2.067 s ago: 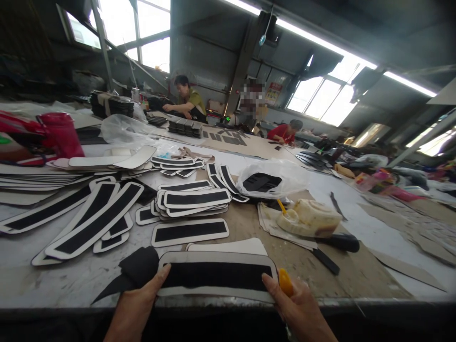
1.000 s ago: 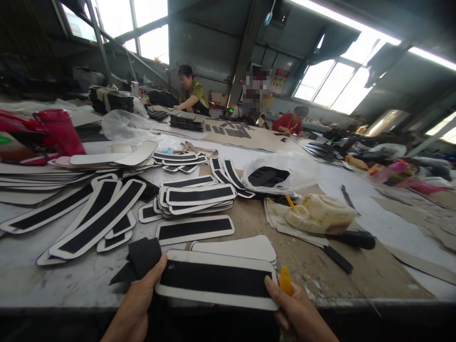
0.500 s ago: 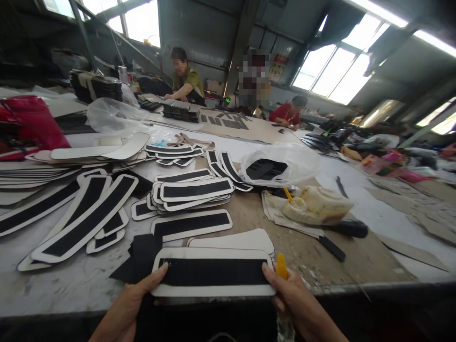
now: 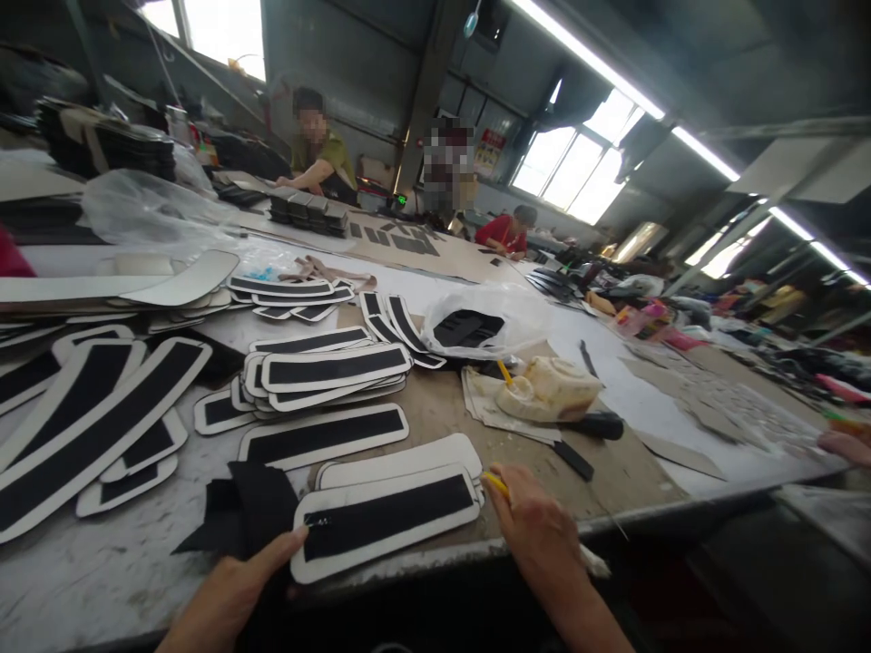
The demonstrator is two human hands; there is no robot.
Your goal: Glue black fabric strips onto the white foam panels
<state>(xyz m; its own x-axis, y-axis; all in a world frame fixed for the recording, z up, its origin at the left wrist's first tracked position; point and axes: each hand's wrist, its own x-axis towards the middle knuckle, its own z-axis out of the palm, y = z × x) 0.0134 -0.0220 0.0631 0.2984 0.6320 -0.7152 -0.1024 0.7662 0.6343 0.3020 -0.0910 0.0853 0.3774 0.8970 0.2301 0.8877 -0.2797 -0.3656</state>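
A long panel with a black fabric centre and a pale rounded border lies flat at the near edge of the counter, between the 2 hands. The left hand sits at the panel's 8 o'clock, thumb stretched out and touching its left end; the other fingers are cut off by the frame, so whether it is open or closed cannot be told. The right hand is at the panel's 3 o'clock, fingers curled closed around a thin yellow-handled tool, whose tip is hidden behind the knuckles and whose lower end shows as a blurred whitish tuft. That hand rests just beside the panel's right end.

Directly behind the panel, at 12 o'clock, lies a plain pale piece of the same rounded shape, partly overlapped by it. At 9 o'clock, dark fabric scraps lie loose and crumpled, touching the panel's left end. Further back at 11 o'clock a single finished panel lies flat, and beyond it a stack of similar panels. At 1 o'clock a yellowish, glue-crusted plastic bottle lies on stained paper. The counter's surface is scuffed grey at the left and brown board at the right. Another person's fingertips show at the far right edge, blurred.
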